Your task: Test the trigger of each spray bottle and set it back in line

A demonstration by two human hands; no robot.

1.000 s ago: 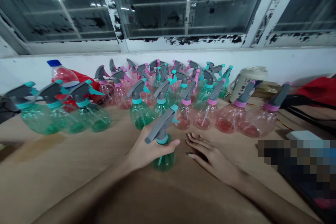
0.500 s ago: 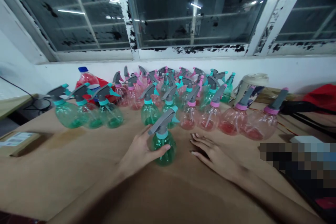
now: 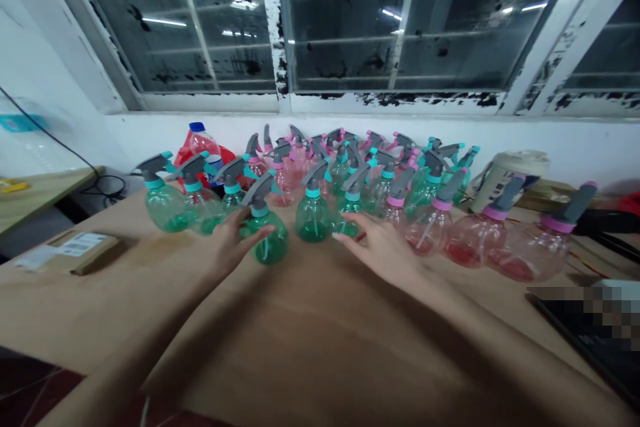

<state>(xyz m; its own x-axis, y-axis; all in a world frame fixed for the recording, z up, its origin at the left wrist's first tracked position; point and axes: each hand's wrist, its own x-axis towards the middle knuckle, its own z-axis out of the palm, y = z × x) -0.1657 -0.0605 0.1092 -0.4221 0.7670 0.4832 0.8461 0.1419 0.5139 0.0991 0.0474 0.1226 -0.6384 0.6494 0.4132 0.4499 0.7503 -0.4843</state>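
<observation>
My left hand (image 3: 231, 245) is closed around a green spray bottle (image 3: 271, 241) with a grey and teal trigger head, standing upright near the table's middle. Thumb and fingers wrap its round body from the left. My right hand (image 3: 383, 243) is open, thumb and forefinger apart, in front of another green spray bottle (image 3: 353, 195). Whether it touches that bottle I cannot tell. Between the hands stands a green spray bottle (image 3: 313, 213) with some liquid inside. Several green ones, such as a spray bottle (image 3: 163, 203), line up at the left. Pink-collared spray bottles (image 3: 475, 237) stand at the right.
More spray bottles crowd against the wall below the window. A blue-capped bottle (image 3: 203, 140) and a red bag are behind at the left. A flat carton (image 3: 75, 250) lies on the brown table (image 3: 280, 333). A white cup (image 3: 515, 177) and dark cables sit at the right.
My left hand has moved the green spray bottle leftward and away from me, toward the left row. My right hand has left the bare tabletop and reached forward to the green bottles. The view has shifted left.
</observation>
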